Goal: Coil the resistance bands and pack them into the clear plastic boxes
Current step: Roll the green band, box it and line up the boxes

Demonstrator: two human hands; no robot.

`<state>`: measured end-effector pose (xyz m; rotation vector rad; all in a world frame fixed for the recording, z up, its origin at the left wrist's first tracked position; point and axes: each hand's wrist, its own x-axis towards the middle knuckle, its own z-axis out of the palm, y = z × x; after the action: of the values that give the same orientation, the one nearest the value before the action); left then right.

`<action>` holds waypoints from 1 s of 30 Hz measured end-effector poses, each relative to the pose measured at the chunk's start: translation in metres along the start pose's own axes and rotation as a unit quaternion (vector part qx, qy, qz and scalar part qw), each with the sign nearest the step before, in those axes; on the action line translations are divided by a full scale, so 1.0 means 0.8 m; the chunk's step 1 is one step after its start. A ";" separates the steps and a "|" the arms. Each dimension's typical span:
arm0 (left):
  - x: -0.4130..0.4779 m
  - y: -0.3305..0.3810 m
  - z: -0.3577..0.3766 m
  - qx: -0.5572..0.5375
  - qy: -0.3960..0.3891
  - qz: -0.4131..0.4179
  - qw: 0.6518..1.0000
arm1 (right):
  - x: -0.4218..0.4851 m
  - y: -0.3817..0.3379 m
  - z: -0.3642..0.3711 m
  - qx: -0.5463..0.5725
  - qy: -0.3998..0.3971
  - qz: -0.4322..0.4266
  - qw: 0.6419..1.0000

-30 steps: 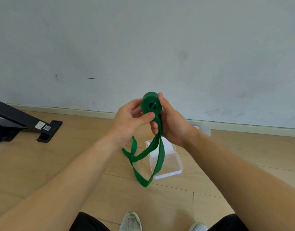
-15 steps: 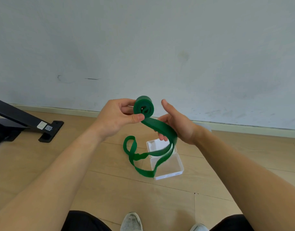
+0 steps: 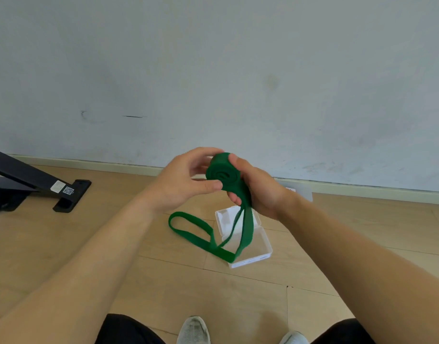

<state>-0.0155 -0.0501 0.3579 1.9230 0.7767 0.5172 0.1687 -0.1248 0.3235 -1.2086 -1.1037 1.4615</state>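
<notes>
The coil (image 3: pixel 222 176) sits between left hand (image 3: pixel 181 184) and right hand (image 3: pixel 260 187), above the box (image 3: pixel 261 240); stand (image 3: pixel 27 175) far left.

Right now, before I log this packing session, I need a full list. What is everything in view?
wooden floor: one, light brown, lower half of the view
wall: one, grey-white, upper half
clear plastic box: one, clear, open on the floor below the hands
pale box-like thing: one, translucent, against the wall, partly hidden behind the right wrist
green resistance band: one, green, partly coiled between the hands, tail looping down in front of the box
black frame: one, black with a white label, floor at left
shoes: two, pale grey, bottom edge
left hand: pinches the coil
right hand: grips the coil
</notes>
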 end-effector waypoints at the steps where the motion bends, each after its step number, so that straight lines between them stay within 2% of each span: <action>1: -0.001 -0.006 0.008 -0.063 0.024 -0.009 0.998 | 0.001 0.001 0.001 0.041 -0.013 -0.009 0.999; 5: 0.008 -0.007 0.034 -0.257 0.051 -0.021 0.965 | 0.002 -0.002 0.008 0.172 -0.045 -0.017 0.984; 7: 0.010 -0.001 0.039 -0.275 0.055 -0.020 0.960 | 0.003 -0.003 0.006 0.204 -0.046 -0.013 0.978; 11: 0.014 0.000 0.031 -0.200 0.056 -0.005 0.978 | 0.002 -0.001 0.000 0.175 -0.060 -0.020 0.982; 14: 0.015 -0.003 0.020 -0.145 0.064 -0.023 0.987 | 0.006 0.000 -0.008 0.025 -0.052 0.010 0.998; 16: 0.015 -0.004 0.013 -0.107 0.057 -0.035 0.992 | 0.003 -0.004 -0.014 -0.106 -0.052 0.040 0.992; 20: 0.017 -0.008 -0.003 -0.003 0.025 -0.039 0.999 | -0.008 -0.015 -0.023 -0.208 -0.045 0.091 0.973; 23: 0.016 -0.003 -0.006 0.089 -0.012 -0.041 0.995 | -0.008 -0.009 -0.029 -0.212 -0.040 0.105 0.971; 27: 0.022 0.003 -0.007 0.202 -0.024 -0.029 0.979 | -0.005 0.001 -0.021 -0.186 0.008 0.066 0.980; 29: 0.020 0.005 -0.005 0.181 0.002 -0.009 0.983 | -0.003 0.006 -0.019 -0.142 0.017 0.042 0.989; 30: 0.017 0.005 0.000 0.128 0.024 -0.001 0.991 | -0.002 0.008 -0.019 -0.108 0.015 0.029 0.994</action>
<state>-0.0047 -0.0420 0.3615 2.1515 0.9132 0.4833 0.1832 -0.1262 0.3154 -1.4193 -1.2403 1.3897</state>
